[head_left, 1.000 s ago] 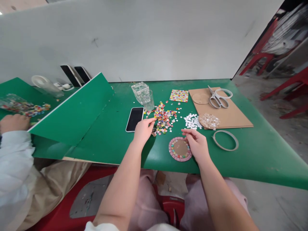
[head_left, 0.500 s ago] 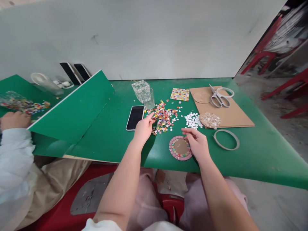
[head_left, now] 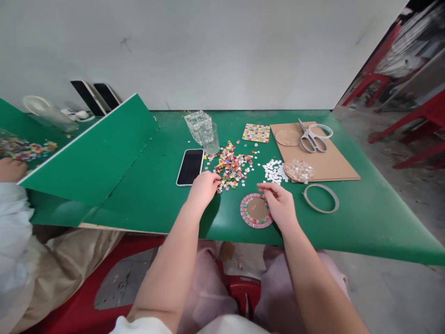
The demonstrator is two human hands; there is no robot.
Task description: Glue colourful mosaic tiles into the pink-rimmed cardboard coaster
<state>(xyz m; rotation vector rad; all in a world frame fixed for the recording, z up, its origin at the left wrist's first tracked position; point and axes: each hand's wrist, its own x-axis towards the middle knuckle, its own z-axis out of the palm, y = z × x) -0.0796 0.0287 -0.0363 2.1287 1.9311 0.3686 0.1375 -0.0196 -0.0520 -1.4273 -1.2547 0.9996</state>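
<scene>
My left hand (head_left: 204,189) is at the near left edge of a heap of colourful mosaic tiles (head_left: 232,163), its fingertips pinched low among them. Whatever lies between those fingers is too small to make out. My right hand (head_left: 281,205) rests over the right rim of a round mosaic coaster (head_left: 256,209), thumb and fingers drawn together above it; anything in the pinch is hidden. Pink tiles ring the coaster's outer edge, with a mixed-colour ring inside and a bare brown centre. A small pile of white tiles (head_left: 274,170) lies beyond my right hand.
Left of the heap lies a phone (head_left: 190,167), with a clear cup (head_left: 211,140) behind. Scissors (head_left: 313,138) sit on cardboard (head_left: 333,164); a tape ring (head_left: 320,198) is nearer. A green divider (head_left: 93,157) separates another person's hand (head_left: 12,170) at far left.
My left hand's extended index finger has curled down into a pinch at the tile heap's edge. My right hand stays by the coaster. The whole view has shifted slightly.
</scene>
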